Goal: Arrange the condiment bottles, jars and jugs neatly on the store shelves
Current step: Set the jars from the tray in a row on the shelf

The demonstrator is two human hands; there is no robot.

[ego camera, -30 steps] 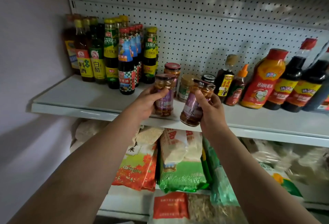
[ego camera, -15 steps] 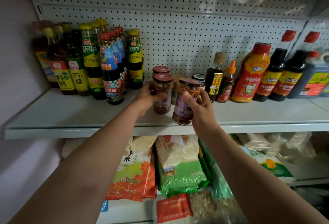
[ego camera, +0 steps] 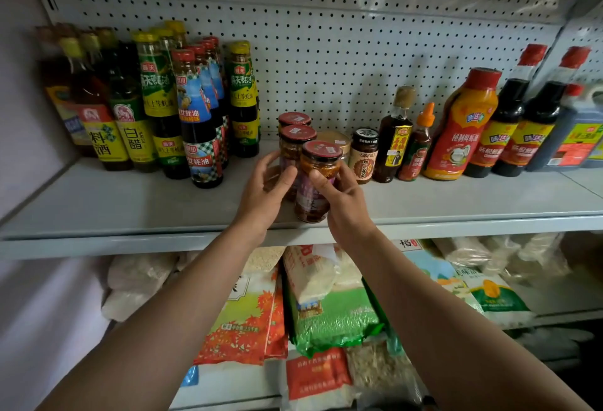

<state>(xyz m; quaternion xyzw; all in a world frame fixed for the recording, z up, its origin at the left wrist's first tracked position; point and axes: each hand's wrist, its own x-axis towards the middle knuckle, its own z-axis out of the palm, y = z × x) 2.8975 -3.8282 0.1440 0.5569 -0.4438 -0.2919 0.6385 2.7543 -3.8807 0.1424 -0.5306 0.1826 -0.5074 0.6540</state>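
Both hands are up at the grey shelf [ego camera: 130, 211], each wrapped round a red-lidded jar of chilli sauce. Right hand [ego camera: 342, 202] grips the front jar [ego camera: 318, 166], thumb across its glass on the near side, fingers curled round the far side; the jar stands upright close to the shelf's front edge, though contact with the board cannot be judged behind the hand. Left hand [ego camera: 266, 188] holds the middle jar [ego camera: 295, 143] directly behind the front jar, thumb tip nearly meeting the right thumb, fingers hidden behind the glass. A rear jar [ego camera: 294, 119] of the same kind stands behind the middle jar, so the three form a row running back toward the pegboard [ego camera: 326, 51]. Just right of the front jar: a gold-lidded jar [ego camera: 336, 142], then a black-lidded jar [ego camera: 364, 153], a dark bottle with a tan cap [ego camera: 394, 140] and a small orange-nozzled bottle [ego camera: 419, 146]. Further right of it, an orange squeeze bottle [ego camera: 463, 126] and two dark red-capped bottles [ego camera: 509, 117]. Left of the front jar, a tight cluster of tall sauce and vinegar bottles [ego camera: 182, 107]. Below the front jar, under the shelf, bagged rice and grains [ego camera: 326, 312].
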